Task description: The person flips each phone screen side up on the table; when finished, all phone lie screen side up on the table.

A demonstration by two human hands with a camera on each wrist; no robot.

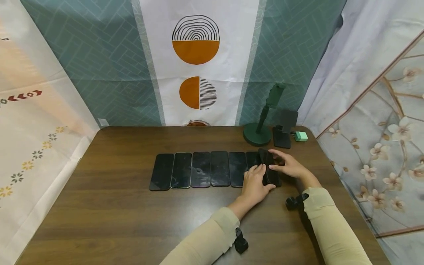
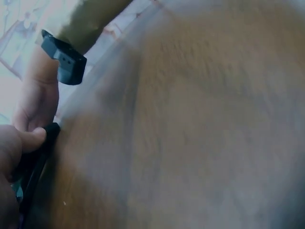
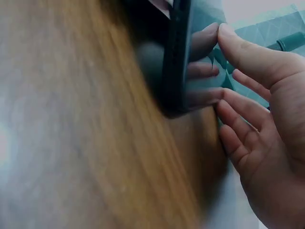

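Observation:
A row of several black phones (image 1: 201, 170) lies side by side on the wooden table. At the right end of the row, a black phone (image 3: 177, 57) stands tilted up on its long edge in the right wrist view. My left hand (image 1: 255, 184) holds this phone from the near left; its thumb lies against the near end in the left wrist view. From the right, my right hand (image 1: 291, 166) touches the phone's glossy face with thumb and fingertips, which are reflected in it. The left hand's other fingers are partly hidden, as is whatever lies beneath the phone.
Behind the right end of the row stand a dark green round-based stand (image 1: 257, 134), a black folding stand (image 1: 282, 138) and a small pale green cube (image 1: 301, 136). A black wrist camera (image 1: 241, 241) hangs from the left sleeve, another (image 1: 294, 201) from the right. Curtains border the table (image 1: 132, 221).

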